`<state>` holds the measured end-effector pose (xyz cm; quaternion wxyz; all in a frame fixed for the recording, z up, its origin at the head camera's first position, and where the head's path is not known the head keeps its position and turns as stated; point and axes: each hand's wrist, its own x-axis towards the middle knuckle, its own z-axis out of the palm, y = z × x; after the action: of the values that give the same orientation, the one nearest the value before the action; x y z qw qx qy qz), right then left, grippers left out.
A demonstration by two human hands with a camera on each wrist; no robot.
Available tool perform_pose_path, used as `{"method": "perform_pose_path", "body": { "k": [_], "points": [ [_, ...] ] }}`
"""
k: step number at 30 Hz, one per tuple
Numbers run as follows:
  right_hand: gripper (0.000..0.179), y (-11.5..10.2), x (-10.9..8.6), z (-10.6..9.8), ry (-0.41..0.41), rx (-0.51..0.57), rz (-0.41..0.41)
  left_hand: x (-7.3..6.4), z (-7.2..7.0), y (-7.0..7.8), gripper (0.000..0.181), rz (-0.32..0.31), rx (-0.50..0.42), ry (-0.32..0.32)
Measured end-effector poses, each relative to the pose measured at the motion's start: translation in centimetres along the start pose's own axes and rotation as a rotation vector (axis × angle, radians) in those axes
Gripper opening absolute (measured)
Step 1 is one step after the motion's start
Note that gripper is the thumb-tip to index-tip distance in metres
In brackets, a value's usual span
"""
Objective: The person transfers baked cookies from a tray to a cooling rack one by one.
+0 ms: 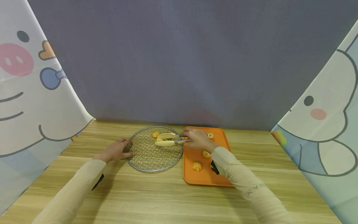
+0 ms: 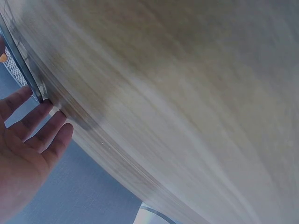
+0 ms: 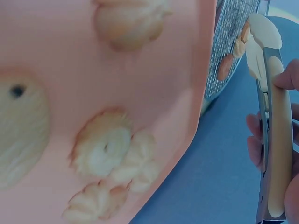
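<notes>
My left hand (image 1: 117,151) rests at the left rim of a round metal mesh rack (image 1: 148,157), its thumb over the edge. In the left wrist view the fingers of that hand (image 2: 28,140) are extended against the rim. My right hand (image 1: 198,139) grips a pair of tongs (image 3: 275,135) with cream-coloured heads, held over the rack from the right. A golden cookie (image 1: 155,134) lies just beyond the tong heads. Another cookie (image 1: 158,140) shows between them; whether it is pinched I cannot tell. A reddish-brown round cookie (image 3: 225,67) also lies on the mesh.
An orange tray (image 1: 193,179) stands right beside the rack, partly under my right arm. It carries several cookies, among them a flower-shaped one (image 1: 197,166) and a ring-shaped one (image 1: 210,135). A grey panel (image 1: 179,62) rises behind the wooden table (image 1: 145,199).
</notes>
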<state>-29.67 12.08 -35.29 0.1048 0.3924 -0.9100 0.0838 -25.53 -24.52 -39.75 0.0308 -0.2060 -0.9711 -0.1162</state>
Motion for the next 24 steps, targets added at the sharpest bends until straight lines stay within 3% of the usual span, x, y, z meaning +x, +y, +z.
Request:
{"method": "perform_pose_path", "body": {
  "k": [24],
  "points": [
    [0.038, -3.3, 5.0, 2.1, 0.004, -0.069, 0.019, 0.0, 0.2, 0.0, 0.059, 0.026, 0.002, 0.031]
  ]
}}
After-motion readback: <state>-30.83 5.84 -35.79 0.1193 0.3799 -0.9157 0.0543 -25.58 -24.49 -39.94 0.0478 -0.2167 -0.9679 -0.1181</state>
